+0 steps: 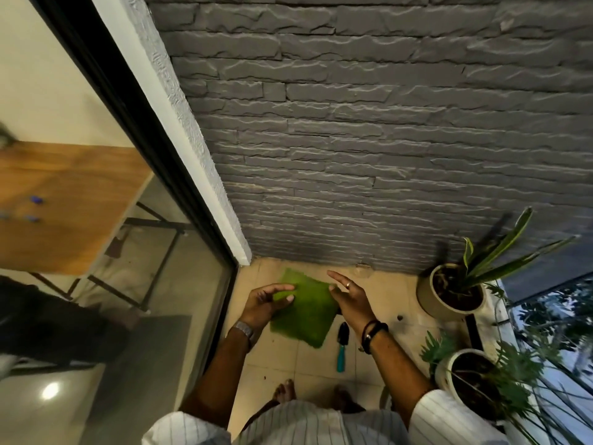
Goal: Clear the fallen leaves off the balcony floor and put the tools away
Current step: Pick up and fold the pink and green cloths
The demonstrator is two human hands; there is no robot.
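Both hands, the left hand (272, 300) and right hand (348, 295), hover open and empty above the green mat (305, 311); the trowel (342, 343) below the right wrist likely needs stowing next.

A grey stone-clad wall (369, 139) is seen filling the upper part of the view, met at the left by a white textured pillar (179, 123) and a black-framed sliding glass door (128, 101). Behind the glass, a wooden worktop (64, 200) on dark metal legs is visible over a grey indoor floor. At the foot of the wall, on the right, a pale round pot (426, 297) with a striped, long-leaved plant (500, 252) is placed. Nearer the camera, a second white pot (449, 367) with feathery green foliage is set beside the balcony edge. A glass railing panel (552, 309) is seen at the far right.
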